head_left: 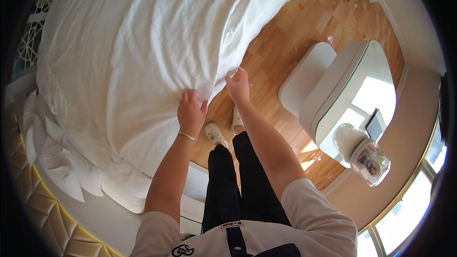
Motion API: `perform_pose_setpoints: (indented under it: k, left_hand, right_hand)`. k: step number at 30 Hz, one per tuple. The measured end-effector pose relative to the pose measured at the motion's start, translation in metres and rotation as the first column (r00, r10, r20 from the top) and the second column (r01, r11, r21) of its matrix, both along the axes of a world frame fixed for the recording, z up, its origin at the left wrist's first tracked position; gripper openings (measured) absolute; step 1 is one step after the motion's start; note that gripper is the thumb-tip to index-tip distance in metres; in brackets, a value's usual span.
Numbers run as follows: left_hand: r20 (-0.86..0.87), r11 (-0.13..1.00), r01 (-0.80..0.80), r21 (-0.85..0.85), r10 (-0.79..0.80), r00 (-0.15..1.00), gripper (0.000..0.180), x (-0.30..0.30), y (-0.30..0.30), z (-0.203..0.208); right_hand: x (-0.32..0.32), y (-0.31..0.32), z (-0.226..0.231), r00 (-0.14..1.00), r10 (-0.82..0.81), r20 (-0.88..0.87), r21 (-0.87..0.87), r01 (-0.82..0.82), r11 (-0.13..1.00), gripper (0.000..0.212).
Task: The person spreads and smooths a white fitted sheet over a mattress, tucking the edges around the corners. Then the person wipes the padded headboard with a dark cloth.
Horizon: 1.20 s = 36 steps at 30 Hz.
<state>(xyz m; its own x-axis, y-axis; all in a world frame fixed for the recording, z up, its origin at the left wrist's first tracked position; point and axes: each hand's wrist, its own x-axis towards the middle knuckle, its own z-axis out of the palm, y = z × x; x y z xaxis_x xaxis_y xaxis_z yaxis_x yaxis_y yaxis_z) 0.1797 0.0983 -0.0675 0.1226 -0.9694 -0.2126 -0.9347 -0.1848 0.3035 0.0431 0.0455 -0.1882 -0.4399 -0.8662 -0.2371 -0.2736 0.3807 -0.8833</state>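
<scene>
A rumpled white duvet (143,52) spreads over the bed on my left and runs up to the far edge of the view. My left hand (192,113), with a thin bracelet at the wrist, has its fingers and thumb closed on the duvet's near side edge. Farther along the same edge, my right hand (239,88) pinches the cloth between thumb and fingers. A short stretch of fabric lies between the two hands, with folds fanning out from it across the bed.
White pillows (64,166) lie by the tufted gold headboard (52,219) at left. A white glass-topped vanity table (340,90) with a stool (307,74) stands at right, bearing a clear container (370,162) and a dark tablet-like object (375,124). Small scraps dot the wooden floor (271,52).
</scene>
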Motion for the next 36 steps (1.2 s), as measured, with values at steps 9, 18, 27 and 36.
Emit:
perform_pose_setpoints:
  k: [9,18,27,36]
  left_hand:
    - [-0.023,0.998,0.057,0.017,-0.056,0.998,0.016,-0.013,-0.043,-0.011]
    - [0.016,0.9,0.248,0.359,-0.271,0.962,0.012,0.012,-0.046,-0.006]
    - [-0.046,0.922,0.351,0.164,-0.348,0.936,0.02,0.008,-0.122,0.018]
    - [-0.124,0.925,0.38,-0.028,-0.381,0.916,0.031,-0.078,-0.257,-0.003]
  right_hand:
    - [-0.028,-0.037,0.065,0.954,0.3,-0.023,0.515,-0.246,0.821,0.015]
    - [-0.108,-0.004,0.038,0.939,0.319,0.132,0.533,-0.338,0.776,0.018]
    - [-0.08,-0.08,0.04,0.912,0.036,0.408,0.405,-0.216,0.889,0.038]
    - [-0.093,-0.192,0.037,0.758,0.079,0.647,0.21,-0.277,0.938,0.046]
